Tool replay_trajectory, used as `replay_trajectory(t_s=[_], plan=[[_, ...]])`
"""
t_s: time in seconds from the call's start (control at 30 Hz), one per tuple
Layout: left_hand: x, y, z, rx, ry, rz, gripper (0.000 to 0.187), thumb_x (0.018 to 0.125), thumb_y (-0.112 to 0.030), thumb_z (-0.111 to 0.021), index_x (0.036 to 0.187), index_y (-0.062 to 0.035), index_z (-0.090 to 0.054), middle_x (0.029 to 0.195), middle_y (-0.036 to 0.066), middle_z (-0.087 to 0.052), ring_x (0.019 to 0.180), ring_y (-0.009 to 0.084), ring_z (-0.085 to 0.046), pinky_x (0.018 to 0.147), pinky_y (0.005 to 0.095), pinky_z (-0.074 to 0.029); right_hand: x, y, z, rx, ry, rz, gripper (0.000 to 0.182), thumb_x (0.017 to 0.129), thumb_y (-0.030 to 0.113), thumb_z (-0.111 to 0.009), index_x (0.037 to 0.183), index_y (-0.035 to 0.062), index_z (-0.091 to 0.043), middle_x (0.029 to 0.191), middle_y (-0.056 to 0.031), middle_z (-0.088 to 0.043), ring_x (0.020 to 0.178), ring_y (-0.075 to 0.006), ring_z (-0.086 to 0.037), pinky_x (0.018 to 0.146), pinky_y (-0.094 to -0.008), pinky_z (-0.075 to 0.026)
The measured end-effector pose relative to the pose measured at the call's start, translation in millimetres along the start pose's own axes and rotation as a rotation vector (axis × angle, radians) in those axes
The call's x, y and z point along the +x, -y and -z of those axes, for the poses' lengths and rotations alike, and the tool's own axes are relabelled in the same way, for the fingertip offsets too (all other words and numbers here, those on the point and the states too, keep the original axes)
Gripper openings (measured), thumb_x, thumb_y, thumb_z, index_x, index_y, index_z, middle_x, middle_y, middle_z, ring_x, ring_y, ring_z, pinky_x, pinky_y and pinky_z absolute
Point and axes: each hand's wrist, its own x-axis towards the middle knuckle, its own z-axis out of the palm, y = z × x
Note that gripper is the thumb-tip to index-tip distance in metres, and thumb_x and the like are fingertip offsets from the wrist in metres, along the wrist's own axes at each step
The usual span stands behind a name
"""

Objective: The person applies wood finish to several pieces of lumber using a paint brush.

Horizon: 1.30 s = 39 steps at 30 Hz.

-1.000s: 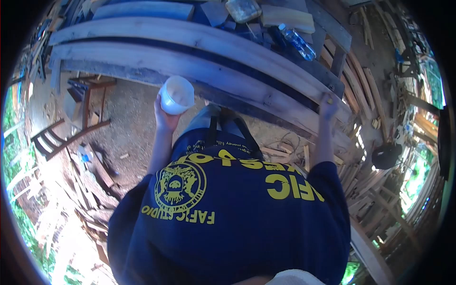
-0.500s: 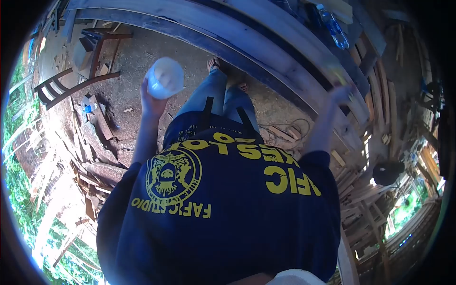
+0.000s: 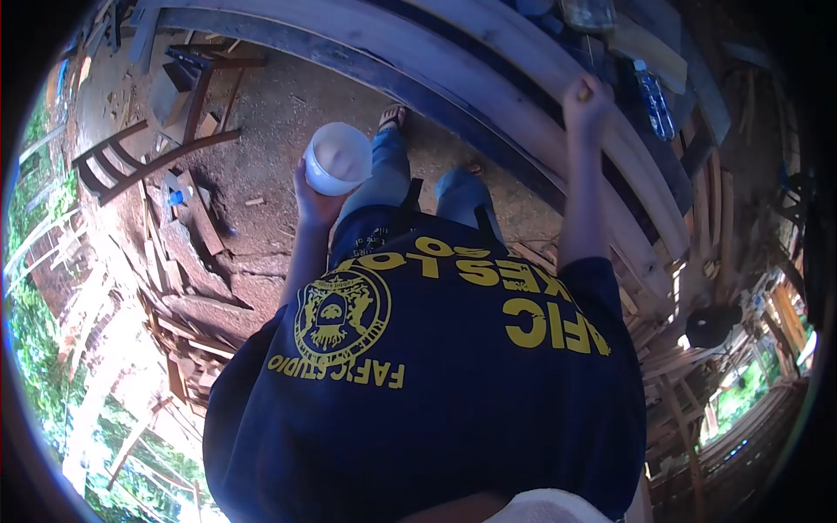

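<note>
My left hand (image 3: 321, 202) is closed round the lower side of a white, translucent plastic tub (image 3: 333, 179), held above the floor in front of my left leg. The tub's open top faces me, and pale shapes show inside it that I cannot make out. Over the long planks (image 3: 514, 87), my right hand (image 3: 588, 103) is raised and closed in a fist. A small tan spot shows at its fingers, too small to name. A clear plastic bottle (image 3: 654, 105) with a blue tint lies just to the right of that hand.
A clear container (image 3: 588, 14) stands at the top edge beyond the planks. On the left a wooden chair frame (image 3: 166, 166) lies on the dirt floor (image 3: 279, 113), with scrap wood (image 3: 205, 213) around it. More timber (image 3: 697, 192) is stacked on the right.
My right hand has moved up and left over the planks, now closed; it was blurred before, with a yellow-green blur beside it. The tub has shifted right and tilted its opening toward me.
</note>
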Motion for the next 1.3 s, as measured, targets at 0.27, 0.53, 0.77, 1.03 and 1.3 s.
replay_trajectory(t_s=[0.27, 0.53, 0.77, 1.03, 1.3], plan=[[71, -132, 1, 0.072, 0.044, 0.014, 0.061, 0.087, -0.054, -0.038, 0.138, -0.0213, -0.034, 0.140, 0.014, -0.035, 0.130, 0.0386, -0.034, 0.098, 0.0629, -0.032, 46, 132, -77, 0.688, -0.099, -0.308, 0.012, 0.079, 0.004, -0.050, 0.073, 0.0042, -0.060, 0.069, -0.0085, -0.059, 0.057, -0.0209, -0.059, 0.051, -0.0302, -0.047], [114, -197, -6, 0.109, -0.005, 0.014, 0.061, 0.087, -0.055, -0.037, 0.138, -0.0221, -0.033, 0.141, 0.015, -0.034, 0.131, 0.0393, -0.032, 0.095, 0.0619, -0.036, 2, 20, 24, 0.225, -0.150, -0.705, 0.012, 0.084, 0.007, -0.050, 0.081, 0.0032, -0.061, 0.077, -0.0084, -0.059, 0.063, -0.0182, -0.060, 0.048, -0.0280, -0.048], [137, -156, -42, 0.099, 0.103, 0.037, 0.063, 0.086, -0.056, -0.038, 0.140, -0.0228, -0.031, 0.142, 0.015, -0.032, 0.132, 0.0392, -0.031, 0.099, 0.0630, -0.031, -11, -11, 2, 0.180, -0.064, -0.349, 0.009, 0.081, 0.006, -0.056, 0.081, 0.0031, -0.065, 0.082, -0.0107, -0.060, 0.077, -0.0229, -0.059, 0.070, -0.0307, -0.048], [128, -118, -104, 0.155, 0.144, 0.132, 0.066, 0.087, -0.058, -0.039, 0.141, -0.0205, -0.030, 0.143, 0.013, -0.032, 0.132, 0.0383, -0.031, 0.101, 0.0631, -0.029, 44, 144, -41, 0.233, 0.109, -0.143, 0.008, 0.074, 0.013, -0.065, 0.078, 0.0074, -0.066, 0.080, -0.0148, -0.061, 0.074, -0.0329, -0.062, 0.065, -0.0368, -0.051], [162, -148, -128, 0.175, 0.211, 0.164, 0.066, 0.086, -0.058, -0.040, 0.141, -0.0210, -0.031, 0.142, 0.014, -0.033, 0.131, 0.0385, -0.033, 0.099, 0.0636, -0.032, 20, 58, 0, 0.852, -0.109, -1.052, 0.011, 0.087, 0.007, -0.051, 0.089, 0.0065, -0.061, 0.068, -0.0042, -0.057, 0.049, -0.0106, -0.057, 0.038, -0.0210, -0.044]])
